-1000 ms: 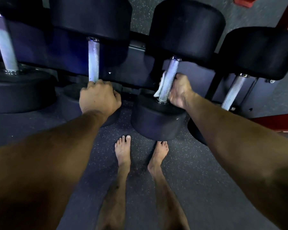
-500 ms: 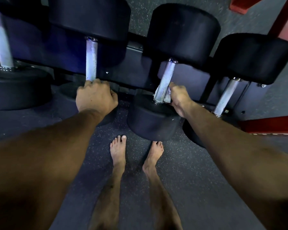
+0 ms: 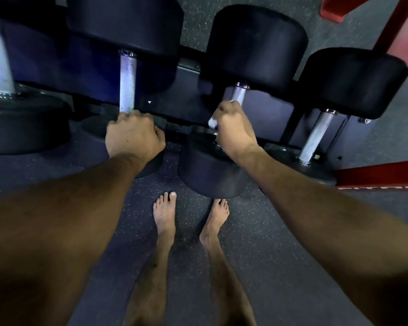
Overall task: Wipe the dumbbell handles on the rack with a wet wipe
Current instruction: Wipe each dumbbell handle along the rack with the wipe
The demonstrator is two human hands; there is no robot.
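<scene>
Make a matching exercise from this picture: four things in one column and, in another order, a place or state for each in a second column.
1. left hand
2. right hand
3. wet wipe
4. far-right handle

a. bare, no hand on it
b. white, showing at the edge of a fist
c. closed on the lower end of the second handle
d. wrapped around the third handle

Pairs: 1-c, 2-d, 3-b, 4-a

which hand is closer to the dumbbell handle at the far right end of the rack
Right. The right hand grips the handle next to the far-right handle, with the wet wipe. The left hand grips a handle farther left.
</scene>
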